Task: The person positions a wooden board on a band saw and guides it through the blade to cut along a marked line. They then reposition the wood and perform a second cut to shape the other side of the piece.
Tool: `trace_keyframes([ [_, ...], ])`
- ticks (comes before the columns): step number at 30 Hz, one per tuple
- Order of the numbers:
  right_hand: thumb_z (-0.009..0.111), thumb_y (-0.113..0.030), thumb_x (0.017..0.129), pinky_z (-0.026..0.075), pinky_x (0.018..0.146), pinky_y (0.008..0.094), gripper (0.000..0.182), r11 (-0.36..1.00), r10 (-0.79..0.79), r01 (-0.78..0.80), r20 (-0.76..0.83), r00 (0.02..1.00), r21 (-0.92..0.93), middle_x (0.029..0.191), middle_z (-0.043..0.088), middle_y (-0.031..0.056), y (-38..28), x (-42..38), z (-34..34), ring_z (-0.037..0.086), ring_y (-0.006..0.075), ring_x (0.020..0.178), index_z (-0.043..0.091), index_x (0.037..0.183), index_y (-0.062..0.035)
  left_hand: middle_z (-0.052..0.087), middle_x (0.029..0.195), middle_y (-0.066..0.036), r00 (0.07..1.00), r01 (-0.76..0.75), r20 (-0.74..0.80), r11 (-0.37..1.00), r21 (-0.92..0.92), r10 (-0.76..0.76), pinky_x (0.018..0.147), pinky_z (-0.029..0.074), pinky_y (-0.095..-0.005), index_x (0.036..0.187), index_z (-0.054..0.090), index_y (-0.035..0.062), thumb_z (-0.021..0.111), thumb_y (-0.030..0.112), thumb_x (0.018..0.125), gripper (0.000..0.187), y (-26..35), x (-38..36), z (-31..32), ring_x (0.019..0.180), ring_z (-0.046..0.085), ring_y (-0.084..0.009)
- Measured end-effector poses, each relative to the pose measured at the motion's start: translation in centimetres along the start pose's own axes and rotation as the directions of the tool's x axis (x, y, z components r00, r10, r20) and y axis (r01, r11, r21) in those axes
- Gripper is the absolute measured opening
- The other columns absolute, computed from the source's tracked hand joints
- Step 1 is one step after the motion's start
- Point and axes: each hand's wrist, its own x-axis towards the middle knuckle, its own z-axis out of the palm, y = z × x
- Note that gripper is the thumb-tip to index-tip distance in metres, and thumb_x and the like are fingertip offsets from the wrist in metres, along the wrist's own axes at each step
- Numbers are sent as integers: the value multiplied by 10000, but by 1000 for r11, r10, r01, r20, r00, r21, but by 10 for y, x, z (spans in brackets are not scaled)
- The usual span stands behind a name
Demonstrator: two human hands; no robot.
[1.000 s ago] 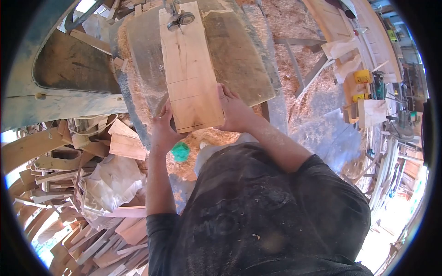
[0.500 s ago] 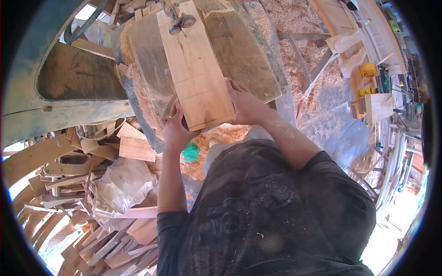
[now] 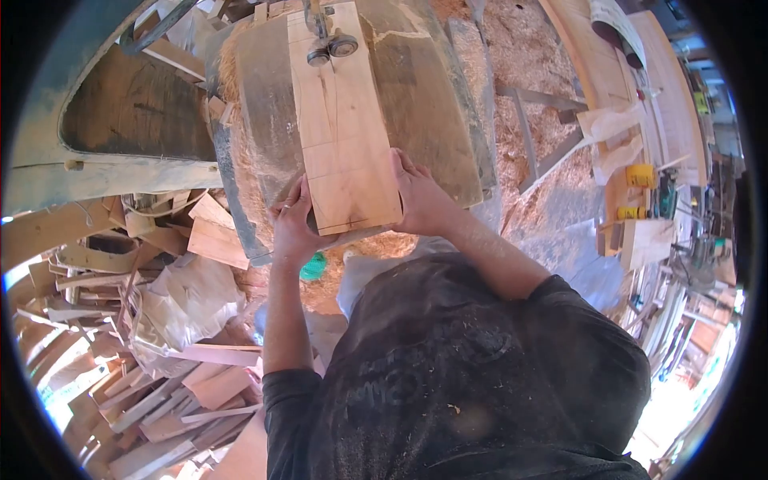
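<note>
A long, pale wooden board (image 3: 346, 152) with pencil lines lies on the worn table (image 3: 424, 104) of a bandsaw-like machine. My left hand (image 3: 294, 224) grips the board's near left edge, fingers bent along its side. On the opposite edge, my right hand (image 3: 420, 194) is pressed with its fingers against the wood near the corner. At the far end, the machine's blade guide with two round rollers (image 3: 332, 50) stands over the board. A dark line runs through the wood from the rollers toward me. The blade itself is hard to make out.
The machine's frame (image 3: 136, 172) fills the upper left. Wood offcuts (image 3: 172, 408) are piled at lower left beside crumpled plastic sheeting (image 3: 188, 300). Sawdust (image 3: 532, 64) covers the floor. A green ball-like object (image 3: 313, 266) lies below the table; yellow containers (image 3: 640, 175) stand at right.
The board has turned slightly and now points more nearly straight away from me, both hands still on it. The view has shifted a little, so the surroundings appear displaced.
</note>
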Motion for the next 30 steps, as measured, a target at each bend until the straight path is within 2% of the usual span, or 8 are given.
trace_keyframes([
  [3, 904, -504, 765, 258, 1286, 544, 1419, 1000, 20, -20, 32, 999, 19, 1680, 254, 395, -5, 2, -8, 215, 478, 1619, -4, 1634, 155, 631, 1542, -97, 998, -22, -50, 1000, 20, 23, 1098, 338, -491, 1609, 470, 38, 998, 490, 614, 1214, 0, -3, 4, 1500, 529, -246],
  [6, 910, -493, 758, 267, 1285, 537, 1408, 1000, 28, -28, -19, 999, -13, 1685, 247, 391, 3, 3, 5, 249, 473, 1608, 14, 1647, 132, 655, 1507, -127, 994, -76, -79, 995, 61, 81, 1080, 364, -487, 1584, 507, 31, 983, 514, 635, 1166, -5, 0, 7, 1463, 570, -247],
  [10, 909, -482, 767, 293, 1280, 530, 1367, 996, 63, -59, -62, 996, 68, 1687, 268, 371, -17, -4, -4, 308, 461, 1586, 55, 1665, 97, 651, 1496, -183, 972, -198, -108, 975, 105, 209, 1061, 387, -494, 1550, 539, -3, 963, 563, 651, 1144, -23, -3, 15, 1436, 597, -251],
  [12, 902, -463, 778, 308, 1276, 524, 1329, 997, 79, -78, -75, 994, 17, 1687, 286, 357, -15, -12, 2, 337, 457, 1571, 83, 1670, 86, 640, 1496, -219, 968, -243, -42, 966, 92, 248, 1058, 388, -491, 1538, 531, -41, 952, 585, 659, 1159, -23, -6, 11, 1431, 602, -255],
  [17, 896, -408, 792, 323, 1275, 495, 1260, 990, 58, -38, -153, 986, 132, 1703, 300, 318, -10, -22, 5, 351, 454, 1565, 136, 1685, 54, 606, 1514, -270, 940, -336, -11, 930, 151, 342, 1071, 371, -481, 1551, 453, -122, 912, 617, 707, 1212, -22, -4, 6, 1460, 565, -292],
  [19, 900, -389, 790, 320, 1279, 490, 1247, 989, 62, -38, -163, 985, 146, 1711, 296, 306, -5, -22, 6, 352, 446, 1567, 151, 1691, 38, 584, 1534, -278, 937, -346, 14, 921, 180, 350, 1087, 347, -480, 1567, 397, -158, 898, 619, 720, 1254, -23, -1, 10, 1512, 507, -311],
  [22, 901, -366, 795, 310, 1288, 485, 1222, 984, 74, -47, -157, 985, 171, 1716, 296, 295, -3, -22, 5, 344, 429, 1577, 171, 1693, 28, 595, 1527, -268, 959, -281, -7, 954, 101, 283, 1098, 350, -489, 1565, 435, -121, 879, 533, 782, 1112, -18, 4, 13, 1491, 531, -316],
  [30, 867, -307, 833, 271, 1309, 474, 1127, 987, 55, -31, -154, 987, 157, 1713, 308, 288, 1, -24, 5, 303, 400, 1603, 211, 1674, 56, 665, 1446, -241, 964, -266, 22, 957, 111, 266, 1102, 341, -496, 1561, 447, -116, 864, 456, 794, 1043, -17, 5, 13, 1536, 484, -293],
])
